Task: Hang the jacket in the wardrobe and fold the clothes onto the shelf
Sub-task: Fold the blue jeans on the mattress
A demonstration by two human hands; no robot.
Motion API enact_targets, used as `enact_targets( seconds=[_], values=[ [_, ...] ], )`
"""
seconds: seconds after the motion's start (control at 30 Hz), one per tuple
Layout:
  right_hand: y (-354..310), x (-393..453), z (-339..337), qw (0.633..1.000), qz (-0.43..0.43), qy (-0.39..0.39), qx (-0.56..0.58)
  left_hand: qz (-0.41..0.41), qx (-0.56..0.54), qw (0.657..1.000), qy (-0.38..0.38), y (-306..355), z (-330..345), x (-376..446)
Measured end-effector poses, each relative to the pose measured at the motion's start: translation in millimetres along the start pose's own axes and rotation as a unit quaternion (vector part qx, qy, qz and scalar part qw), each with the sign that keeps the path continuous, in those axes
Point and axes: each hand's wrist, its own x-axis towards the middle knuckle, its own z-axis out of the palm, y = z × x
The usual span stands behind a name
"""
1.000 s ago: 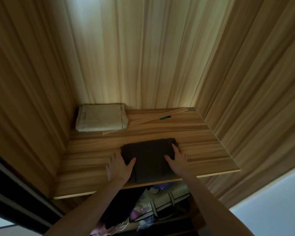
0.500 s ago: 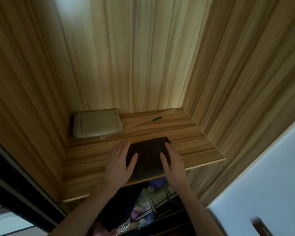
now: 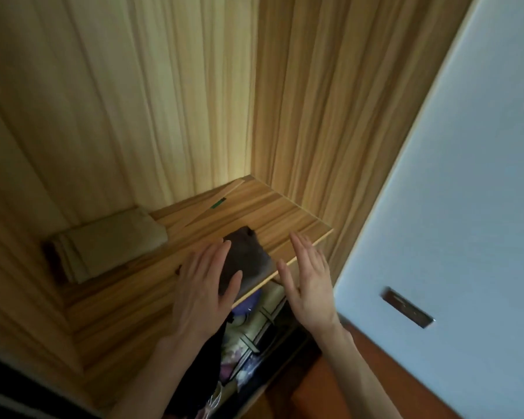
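A folded dark garment (image 3: 248, 255) lies near the front edge of the wooden wardrobe shelf (image 3: 285, 213). A folded beige garment (image 3: 109, 246) rests at the shelf's back left. My left hand (image 3: 204, 285) hovers flat with fingers spread over the dark garment's left part, hiding that side. My right hand (image 3: 307, 282) is raised, fingers apart, to the right of the garment and off the shelf's front edge, holding nothing.
A thin wooden strip with a green tag (image 3: 218, 204) lies diagonally at the shelf's back. Below the shelf hang dark clothes (image 3: 203, 376) beside a patterned bag (image 3: 254, 334). A pale blue door with a metal handle (image 3: 406, 306) stands at the right.
Both hands have lifted off the dark garment and drawn back toward me. The view has swung to the right, bringing the blue door in.
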Motion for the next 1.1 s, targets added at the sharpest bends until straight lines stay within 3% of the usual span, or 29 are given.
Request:
enact_targets(
  seconds=[0.23, 0.47, 0.73, 1.1],
  values=[
    [-1, -73, -72, 0.987, 0.098, 0.069, -0.111, 0.081, -0.074, 0.994, -0.016, 49, 16, -23],
    [0, -185, -152, 0.942, 0.190, 0.114, -0.251, 0.185, -0.136, 0.972, -0.059, 134, 33, -52],
    [-40, -341, -251, 0.875, 0.304, 0.192, -0.325, 0.303, -0.231, 0.920, -0.094, 265, 18, -146],
    [-171, -574, -348, 0.768, 0.418, 0.270, -0.403, 0.425, -0.323, 0.822, -0.197, 405, -59, -347]
  ],
)
